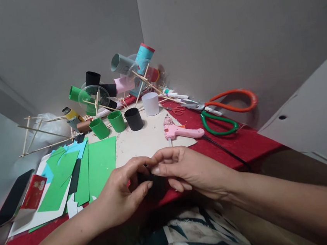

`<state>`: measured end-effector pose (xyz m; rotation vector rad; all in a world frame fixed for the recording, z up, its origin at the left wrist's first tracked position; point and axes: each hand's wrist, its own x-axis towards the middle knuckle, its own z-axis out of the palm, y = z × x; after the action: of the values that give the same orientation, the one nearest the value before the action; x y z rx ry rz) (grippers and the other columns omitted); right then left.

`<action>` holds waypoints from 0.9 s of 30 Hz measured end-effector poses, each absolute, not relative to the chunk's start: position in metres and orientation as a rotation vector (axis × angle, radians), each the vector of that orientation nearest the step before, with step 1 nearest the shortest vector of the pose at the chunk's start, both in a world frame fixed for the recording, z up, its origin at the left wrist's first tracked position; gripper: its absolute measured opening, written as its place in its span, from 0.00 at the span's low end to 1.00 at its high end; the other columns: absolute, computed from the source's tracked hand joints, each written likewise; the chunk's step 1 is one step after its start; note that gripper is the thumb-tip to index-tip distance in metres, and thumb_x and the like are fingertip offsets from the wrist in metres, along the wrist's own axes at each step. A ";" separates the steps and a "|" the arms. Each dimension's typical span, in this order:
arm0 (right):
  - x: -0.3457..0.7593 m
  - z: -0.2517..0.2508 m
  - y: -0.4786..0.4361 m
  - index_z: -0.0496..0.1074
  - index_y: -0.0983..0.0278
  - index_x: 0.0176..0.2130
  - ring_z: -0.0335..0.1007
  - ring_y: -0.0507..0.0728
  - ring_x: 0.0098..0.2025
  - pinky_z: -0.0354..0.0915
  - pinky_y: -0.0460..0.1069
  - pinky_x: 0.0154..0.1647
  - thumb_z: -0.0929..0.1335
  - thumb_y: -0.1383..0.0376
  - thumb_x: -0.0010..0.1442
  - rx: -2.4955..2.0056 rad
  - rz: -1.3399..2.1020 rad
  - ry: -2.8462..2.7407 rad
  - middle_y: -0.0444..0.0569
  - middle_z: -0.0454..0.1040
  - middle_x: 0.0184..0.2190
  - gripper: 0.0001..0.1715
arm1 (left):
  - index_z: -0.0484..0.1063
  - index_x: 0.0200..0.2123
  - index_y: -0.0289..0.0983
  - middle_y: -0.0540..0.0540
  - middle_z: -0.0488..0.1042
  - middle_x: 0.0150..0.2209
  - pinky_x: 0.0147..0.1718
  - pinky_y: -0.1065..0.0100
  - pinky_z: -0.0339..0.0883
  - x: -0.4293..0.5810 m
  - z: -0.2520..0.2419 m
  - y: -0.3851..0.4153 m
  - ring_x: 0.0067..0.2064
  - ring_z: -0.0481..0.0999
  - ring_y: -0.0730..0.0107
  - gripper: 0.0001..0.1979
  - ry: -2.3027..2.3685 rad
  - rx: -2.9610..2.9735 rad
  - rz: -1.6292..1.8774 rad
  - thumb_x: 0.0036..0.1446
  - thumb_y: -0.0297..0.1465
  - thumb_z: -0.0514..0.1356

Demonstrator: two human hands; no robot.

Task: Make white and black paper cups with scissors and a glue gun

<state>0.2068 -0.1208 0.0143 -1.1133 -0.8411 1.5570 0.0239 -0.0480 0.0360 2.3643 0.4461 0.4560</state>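
Observation:
My left hand [120, 193] and my right hand [190, 166] meet at the table's front edge, around a black piece of paper [155, 181] that looks curved. The right thumb and fingers pinch its upper edge. Left fingers curl around its other side, with the thumb along the front. Much of the piece is hidden by fingers and dark shadow. Just beyond the right hand lies a pink glue gun [182, 131]. Behind my hands stand a black paper cup [134, 119], two green paper cups [116, 122] and a white paper cup [150, 104].
Green paper sheets [101, 160] and scraps cover the left side, beside a red packet [34, 192] and a dark phone [12, 199]. Large scissors [217, 107] lie at the right. Stick-and-tube wheels [93, 96] stand at the back, a stick frame [40, 131] at far left.

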 end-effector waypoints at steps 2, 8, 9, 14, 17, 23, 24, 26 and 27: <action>0.208 0.017 -0.119 0.72 0.65 0.32 0.55 0.43 0.12 0.46 0.38 0.11 0.74 0.63 0.46 -1.134 1.574 -0.816 0.35 0.64 0.14 0.12 | 0.63 0.53 0.44 0.51 0.73 0.41 0.38 0.75 0.66 0.023 0.036 -0.048 0.39 0.72 0.77 0.21 0.389 2.404 0.476 0.59 0.19 0.58; 0.206 0.024 -0.117 0.69 0.65 0.30 0.51 0.42 0.12 0.42 0.39 0.12 0.77 0.62 0.43 -1.138 1.589 -0.905 0.35 0.66 0.14 0.17 | 0.63 0.53 0.43 0.49 0.76 0.45 0.43 0.74 0.67 0.020 0.034 -0.047 0.44 0.76 0.75 0.23 0.216 2.490 0.475 0.58 0.16 0.57; 0.205 0.024 -0.117 0.70 0.65 0.31 0.51 0.43 0.12 0.43 0.39 0.12 0.77 0.62 0.44 -1.138 1.573 -0.928 0.34 0.65 0.14 0.17 | 0.64 0.52 0.42 0.49 0.76 0.45 0.43 0.74 0.68 0.020 0.034 -0.047 0.44 0.76 0.75 0.22 0.213 2.480 0.476 0.58 0.16 0.57; 0.204 0.020 -0.122 0.73 0.64 0.36 0.64 0.47 0.18 0.58 0.41 0.18 0.68 0.65 0.57 -1.177 1.274 -1.198 0.41 0.73 0.24 0.06 | 0.67 0.48 0.42 0.50 0.75 0.42 0.33 0.76 0.66 0.016 0.030 -0.045 0.35 0.72 0.78 0.15 0.373 2.376 0.482 0.60 0.21 0.59; 0.208 0.011 -0.129 0.75 0.64 0.37 0.73 0.52 0.31 0.68 0.45 0.31 0.68 0.67 0.59 -1.166 0.777 -1.392 0.47 0.78 0.34 0.06 | 0.68 0.46 0.41 0.51 0.73 0.38 0.31 0.75 0.65 0.015 0.030 -0.044 0.33 0.69 0.77 0.11 0.476 2.282 0.452 0.60 0.23 0.59; 0.208 -0.010 -0.137 0.75 0.63 0.38 0.68 0.51 0.25 0.63 0.44 0.26 0.68 0.69 0.59 -1.186 0.540 -1.628 0.46 0.77 0.29 0.06 | 0.69 0.41 0.39 0.52 0.71 0.36 0.30 0.74 0.62 0.019 0.035 -0.044 0.31 0.67 0.78 0.07 0.535 2.091 0.345 0.59 0.24 0.59; 0.207 -0.012 -0.136 0.75 0.63 0.37 0.67 0.50 0.25 0.63 0.44 0.26 0.68 0.69 0.60 -1.187 0.532 -1.648 0.46 0.76 0.28 0.05 | 0.69 0.41 0.38 0.52 0.71 0.36 0.29 0.74 0.62 0.020 0.036 -0.045 0.30 0.66 0.79 0.07 0.539 2.068 0.329 0.59 0.24 0.60; 0.206 -0.014 -0.136 0.74 0.63 0.36 0.67 0.51 0.25 0.63 0.45 0.26 0.68 0.69 0.60 -1.178 0.525 -1.670 0.46 0.76 0.28 0.04 | 0.68 0.40 0.38 0.53 0.71 0.35 0.27 0.74 0.60 0.021 0.038 -0.045 0.28 0.63 0.80 0.06 0.549 2.020 0.301 0.59 0.25 0.60; 0.206 -0.015 -0.135 0.73 0.62 0.37 0.69 0.51 0.27 0.63 0.45 0.27 0.67 0.69 0.61 -1.163 0.526 -1.680 0.46 0.76 0.28 0.04 | 0.68 0.39 0.38 0.53 0.70 0.35 0.26 0.74 0.59 0.021 0.039 -0.045 0.27 0.62 0.80 0.05 0.557 1.998 0.293 0.59 0.27 0.60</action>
<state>0.2062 -0.1351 -0.0149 -1.1634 -1.6798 0.5262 0.0210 -0.0454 0.0386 1.9983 0.5571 0.2935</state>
